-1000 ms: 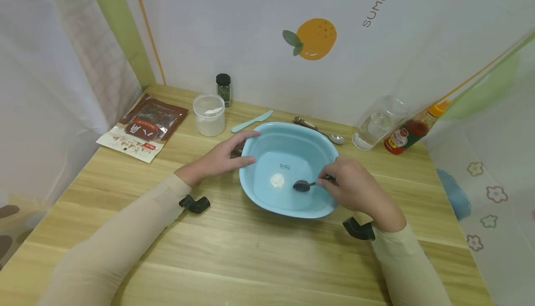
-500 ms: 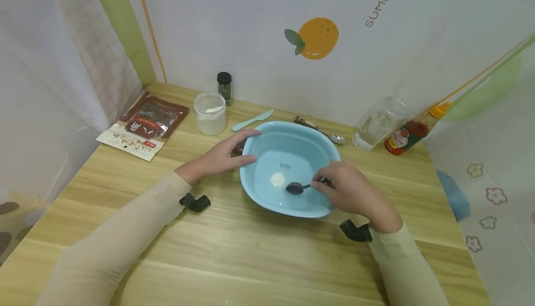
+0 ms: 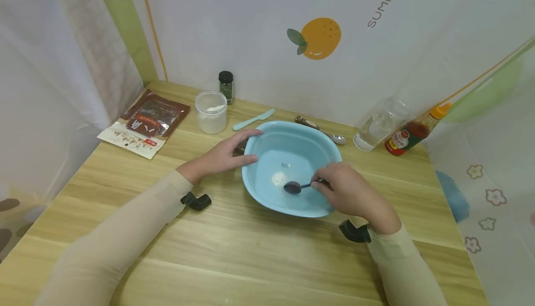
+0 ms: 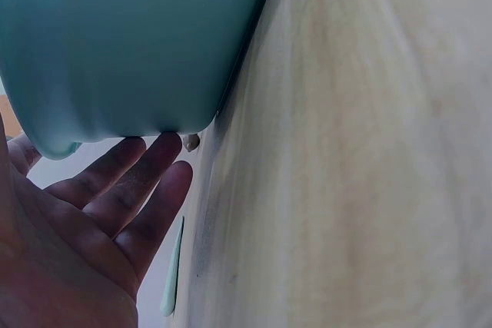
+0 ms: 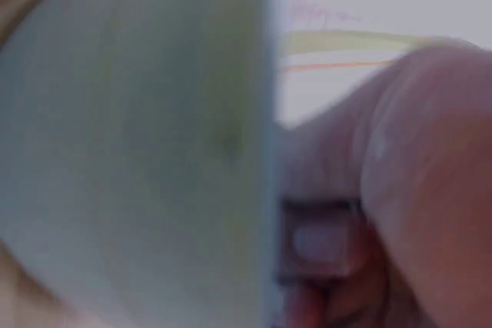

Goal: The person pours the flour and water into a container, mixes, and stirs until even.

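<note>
A wood-grain desk [image 3: 234, 259] carries a light blue basin [image 3: 288, 204]. A brown packet [image 3: 146, 122] lies at the far left. The left hand [image 3: 221, 155] holds the basin's left rim between thumb and fingers; the right hand [image 3: 349, 187] curls at the right rim. A red sauce bottle [image 3: 411, 134], clear cup [image 3: 374, 127] and white-filled tub [image 3: 211, 119] stand behind. Smaller still, the dark spoon [image 3: 292, 187] pinched by the right hand has its bowl inside the basin, just beside some white powder [image 3: 277, 179].
</note>
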